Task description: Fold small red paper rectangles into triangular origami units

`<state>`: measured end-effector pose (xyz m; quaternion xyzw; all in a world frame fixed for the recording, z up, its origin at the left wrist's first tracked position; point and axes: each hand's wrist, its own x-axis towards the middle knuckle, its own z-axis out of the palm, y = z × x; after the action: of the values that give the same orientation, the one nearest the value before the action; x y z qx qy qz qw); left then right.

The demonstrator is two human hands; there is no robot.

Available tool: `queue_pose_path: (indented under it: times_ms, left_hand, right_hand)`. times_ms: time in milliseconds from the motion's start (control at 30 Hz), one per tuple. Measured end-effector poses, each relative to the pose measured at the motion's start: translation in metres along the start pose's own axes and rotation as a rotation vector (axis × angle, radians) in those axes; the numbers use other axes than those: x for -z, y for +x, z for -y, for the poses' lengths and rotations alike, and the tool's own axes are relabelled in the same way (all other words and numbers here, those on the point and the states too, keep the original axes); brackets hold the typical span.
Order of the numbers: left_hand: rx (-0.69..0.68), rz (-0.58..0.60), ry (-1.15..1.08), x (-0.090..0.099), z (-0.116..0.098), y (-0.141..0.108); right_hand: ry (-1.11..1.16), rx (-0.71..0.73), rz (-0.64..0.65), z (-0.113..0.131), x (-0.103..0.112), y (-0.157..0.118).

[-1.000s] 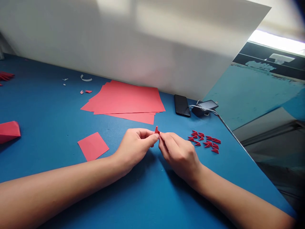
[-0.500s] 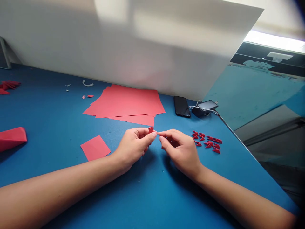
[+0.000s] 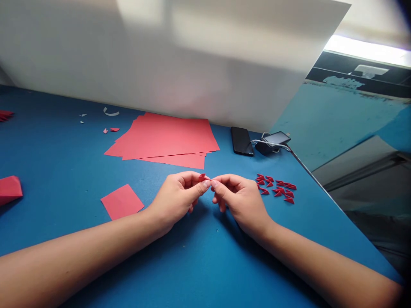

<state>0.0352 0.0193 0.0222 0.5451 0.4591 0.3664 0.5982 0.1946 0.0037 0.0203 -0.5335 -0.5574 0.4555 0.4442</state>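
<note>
In the head view, above the blue flat desk (image 3: 192, 265), the left hand (image 3: 178, 194) pinches a small, red, folded-paper piece (image 3: 202, 176) between thumb and finger, while the right hand (image 3: 243, 196) grips its right end, apparently because so small a thing needs steadying from both sides. Small red folded-paper triangles (image 3: 278, 192) lie toward the desk's right edge, probably out of the forearms' way.
</note>
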Motion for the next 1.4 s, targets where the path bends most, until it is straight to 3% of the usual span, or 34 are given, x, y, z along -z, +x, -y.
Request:
queue_pose_path:
  times_ms: [433,733,967,1167,1333,1400]
  left_hand:
    - [-0.002,0.096,-0.027,0.004,-0.001,0.003]
    - [0.008,0.094,0.017,0.005,0.001,0.004]
    - [0.027,0.165,-0.132,0.009,0.005,0.008]
    - [0.038,0.212,-0.146,0.013,0.007,0.012]
    - [-0.023,0.08,-0.051,0.012,0.005,0.009]
    - [-0.064,0.079,-0.007,0.011,0.004,0.007]
  right_hand:
    - [0.062,-0.04,0.164,0.001,0.007,0.007]
    - [0.074,0.004,0.177,0.001,0.006,0.006]
    - [0.059,-0.031,0.273,0.001,0.011,0.011]
    - [-0.055,0.061,0.295,-0.002,0.016,0.013]
    - [-0.162,0.108,0.238,-0.004,0.017,0.014]
    - [-0.176,0.115,0.235,-0.004,0.017,0.014]
